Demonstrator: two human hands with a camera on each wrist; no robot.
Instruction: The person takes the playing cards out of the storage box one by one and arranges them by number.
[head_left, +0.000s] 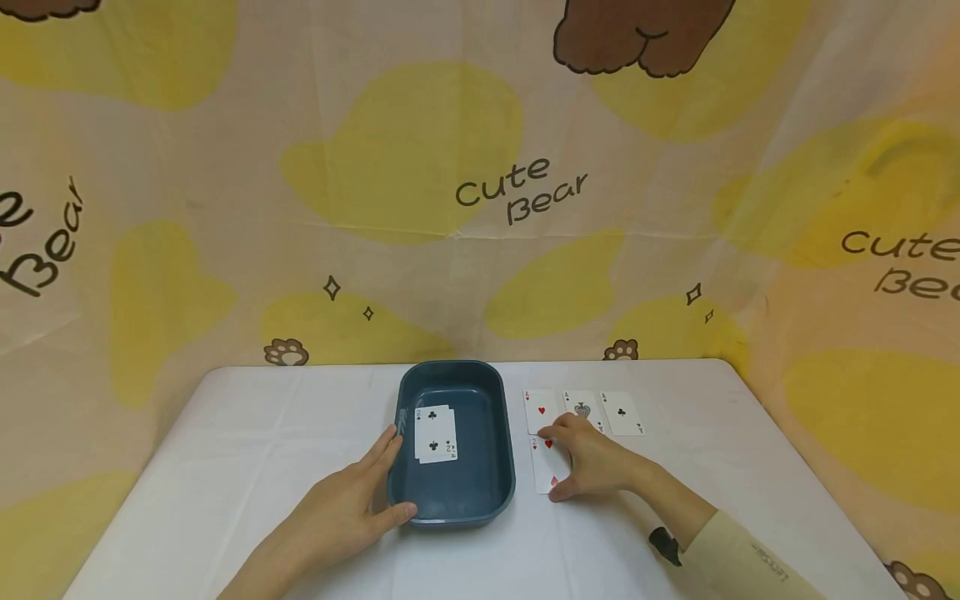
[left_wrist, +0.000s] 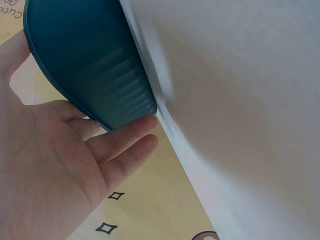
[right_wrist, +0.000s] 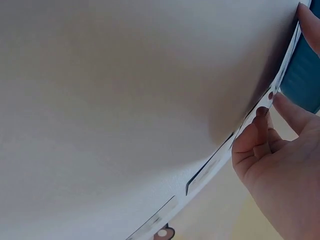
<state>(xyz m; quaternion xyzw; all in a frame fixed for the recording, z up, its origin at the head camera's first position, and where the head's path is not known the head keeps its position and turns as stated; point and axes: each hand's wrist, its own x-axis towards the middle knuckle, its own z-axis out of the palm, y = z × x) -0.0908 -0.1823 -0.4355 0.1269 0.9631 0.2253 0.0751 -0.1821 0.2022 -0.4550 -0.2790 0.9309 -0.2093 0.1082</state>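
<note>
Table: white-covered surface [head_left: 225, 467], its far edge against a printed curtain [head_left: 480, 192].
Tray: blue tray [head_left: 491, 492] sits mid-table, nearer the far edge than the near one; it holds a small stack of cards [head_left: 435, 434], a two of clubs on top.
Left hand: left hand [head_left: 341, 512] lies flat along the tray's left wall, fingers straight and close together, thumb at the near left corner; the left wrist view shows fingertips [left_wrist: 142, 127] touching the rim, not curled round it.
Right hand: right hand [head_left: 592, 462] rests on the two of hearts [head_left: 542, 475], just right of the tray. Thumb and fingers press at the card's edges (the right wrist view shows fingertips [right_wrist: 260, 127] at its edge), but a true pinch cannot be confirmed.
Aces: ace of hearts [head_left: 542, 410], ace of spades [head_left: 582, 408] and ace of clubs [head_left: 622, 412] lie in a row toward the far right edge, the heart ace touching the two's top.
Risk: judged from here, a flat card on cloth may slip under the fingers or bend; dragging it could nudge the ace row, or bunch the cloth. The tray, only braced, could slide if bumped.
</note>
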